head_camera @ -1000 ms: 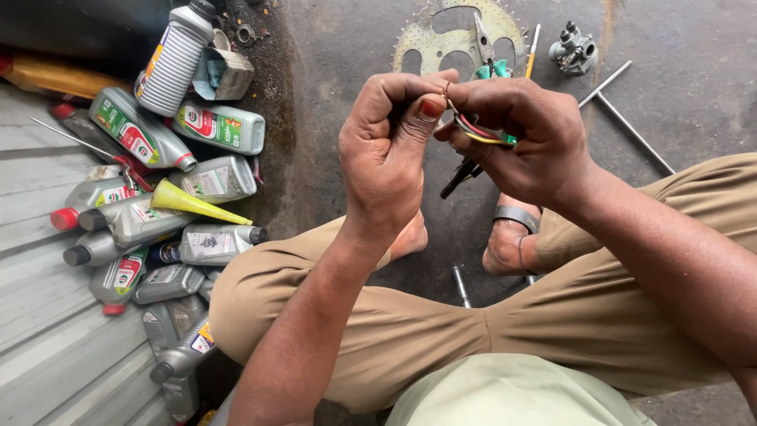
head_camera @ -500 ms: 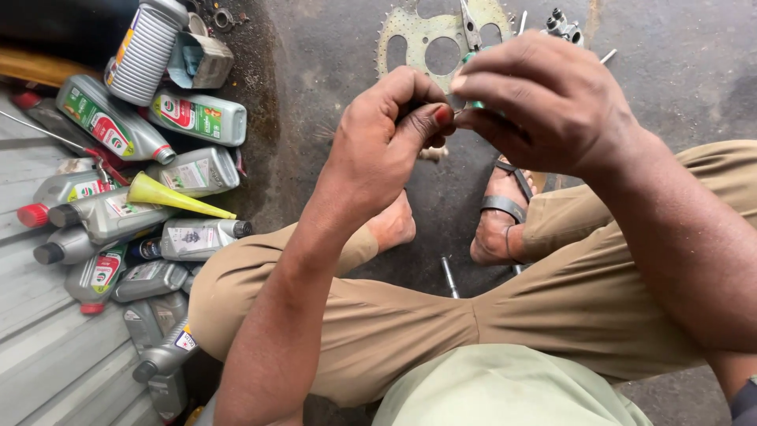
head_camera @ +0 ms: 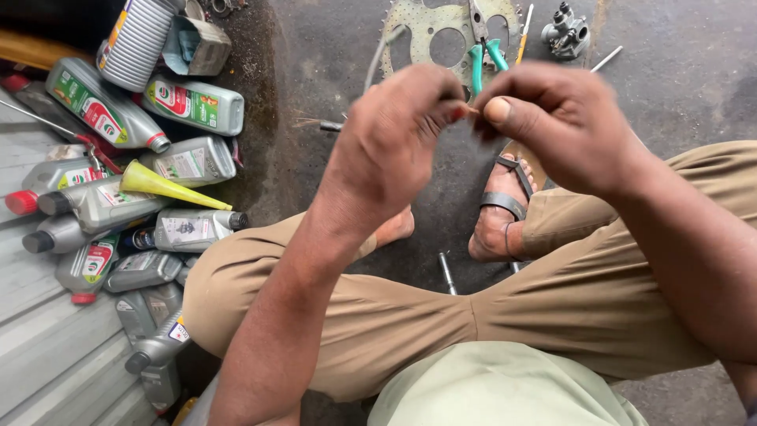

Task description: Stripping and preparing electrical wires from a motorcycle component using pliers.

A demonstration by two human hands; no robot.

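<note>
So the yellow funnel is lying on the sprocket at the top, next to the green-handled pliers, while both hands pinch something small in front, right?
Not quite. The head view shows the yellow funnel lying among the grey oil bottles on the left, not on the sprocket. The rest holds: the green-handled pliers lie on the sprocket, and the left hand and right hand pinch something small between them.

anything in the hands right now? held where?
Left hand and right hand meet at the fingertips, pinching something small with a reddish tip. It is mostly hidden by the fingers, so what it is and where the grip sits cannot be told.
</note>
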